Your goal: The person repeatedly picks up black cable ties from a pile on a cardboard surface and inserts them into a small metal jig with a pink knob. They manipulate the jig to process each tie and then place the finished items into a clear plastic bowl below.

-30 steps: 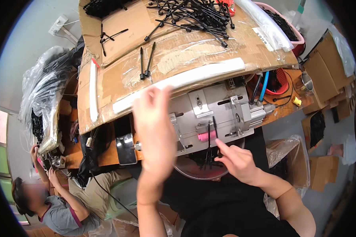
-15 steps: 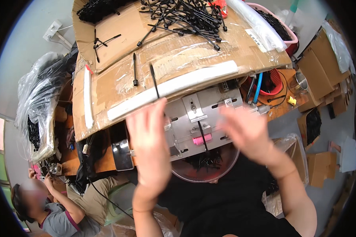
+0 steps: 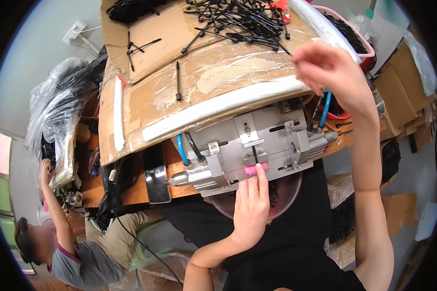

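Observation:
My left hand [image 3: 251, 208] is low over the front of a metal clamping fixture [image 3: 230, 128]. Its index finger stretches out and rests on a pink piece [image 3: 254, 169] there, the other fingers bent beside it. A thin black rod [image 3: 255, 153] lies in the fixture, running from a metal plate to the pink piece; its lower end is hidden by my finger. At the right of the cardboard, my right hand [image 3: 325, 70] has its thumb and fingers closed on the end of a black rod [image 3: 284, 48] at the edge of a pile of headed black rods [image 3: 238, 22].
A clear bowl [image 3: 291, 196] with black parts sits below the fixture. Cardboard [image 3: 150, 111] with a white strip [image 3: 223, 109] covers the bench behind. Blue hoses [image 3: 182, 149] join the fixture's sides. Another person [image 3: 85, 242] works at the left.
My left hand has come down and right onto the pink piece; the rod at its fingertips no longer shows there. My right hand has risen from the fixture to the rod pile.

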A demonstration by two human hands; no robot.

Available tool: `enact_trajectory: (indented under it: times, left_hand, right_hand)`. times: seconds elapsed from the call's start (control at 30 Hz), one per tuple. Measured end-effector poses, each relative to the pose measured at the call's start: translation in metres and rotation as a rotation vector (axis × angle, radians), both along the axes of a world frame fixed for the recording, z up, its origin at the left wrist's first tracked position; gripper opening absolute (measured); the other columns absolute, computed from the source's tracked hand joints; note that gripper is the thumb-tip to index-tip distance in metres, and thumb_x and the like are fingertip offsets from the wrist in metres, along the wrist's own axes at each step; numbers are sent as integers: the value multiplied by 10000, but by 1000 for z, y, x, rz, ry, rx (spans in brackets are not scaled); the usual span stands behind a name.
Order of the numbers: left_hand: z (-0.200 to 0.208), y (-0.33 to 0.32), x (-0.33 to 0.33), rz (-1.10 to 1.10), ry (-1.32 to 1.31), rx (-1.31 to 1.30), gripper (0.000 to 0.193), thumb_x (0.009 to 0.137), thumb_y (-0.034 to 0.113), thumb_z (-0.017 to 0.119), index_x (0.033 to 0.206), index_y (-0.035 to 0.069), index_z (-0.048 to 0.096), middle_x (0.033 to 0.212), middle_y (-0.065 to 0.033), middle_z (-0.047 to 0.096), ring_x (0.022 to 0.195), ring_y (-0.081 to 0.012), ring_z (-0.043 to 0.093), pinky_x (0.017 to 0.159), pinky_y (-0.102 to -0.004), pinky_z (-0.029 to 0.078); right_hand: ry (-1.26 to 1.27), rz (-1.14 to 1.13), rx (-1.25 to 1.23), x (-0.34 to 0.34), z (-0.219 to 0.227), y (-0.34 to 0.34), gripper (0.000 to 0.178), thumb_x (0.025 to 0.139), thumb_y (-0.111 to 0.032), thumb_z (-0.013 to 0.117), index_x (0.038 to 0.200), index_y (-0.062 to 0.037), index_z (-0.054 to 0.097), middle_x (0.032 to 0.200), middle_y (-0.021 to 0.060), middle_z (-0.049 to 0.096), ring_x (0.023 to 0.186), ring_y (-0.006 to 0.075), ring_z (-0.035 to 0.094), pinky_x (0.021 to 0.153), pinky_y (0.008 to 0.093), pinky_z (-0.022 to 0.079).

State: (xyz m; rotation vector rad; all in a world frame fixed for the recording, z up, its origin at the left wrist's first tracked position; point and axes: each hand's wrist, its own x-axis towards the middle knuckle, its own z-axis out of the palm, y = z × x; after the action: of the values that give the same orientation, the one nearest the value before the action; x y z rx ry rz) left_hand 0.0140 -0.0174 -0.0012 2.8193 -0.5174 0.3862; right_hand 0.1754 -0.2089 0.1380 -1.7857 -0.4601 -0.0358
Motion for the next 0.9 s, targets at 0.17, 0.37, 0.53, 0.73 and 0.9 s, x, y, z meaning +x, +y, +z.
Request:
enact_trajectory:
  times: [0.17,0.37,0.53,0.73,0.9]
  left_hand:
    - [29,25,13,-68,115,-155,592,794,2,671,1356,-32,490,972,-139,537,926,-303,508,836,-402,455]
    - [84,101,138,214,-277,-231,363,854,26,658,1210,90,617,1018,-152,538,870,-276,551,792,-367,472]
    - [96,125,180,129,126,-272,271,789,8,704,1057,20,664,866,-90,599,744,-180,553,732,-310,491]
    - [86,95,129,104,-290,-309,189,811,-37,662,994,10,647,792,-81,547,699,-191,531,687,-309,452]
    - [50,40,20,83,-181,-295,657,747,-76,704,1368,-33,495,900,-121,552,824,-250,520,755,-357,458]
  right_hand:
    - [-338,-36,-19,-85,-81,10,299,747,41,749,1030,-11,668,814,76,668,660,167,621,581,300,517]
    - [-490,-85,-371,-151,-147,43,589,724,11,777,1273,65,572,722,70,589,574,181,541,508,324,445]
    - [-507,-94,-485,-147,-162,59,540,765,-26,753,1267,66,577,733,58,625,588,141,572,512,295,463]
    - [-521,-113,-573,-146,-164,55,519,785,-85,752,1256,53,584,821,74,681,647,143,626,550,271,502]
    - [-508,-154,-488,-143,-139,46,535,751,-183,803,1208,31,626,846,79,701,674,176,667,556,271,518]
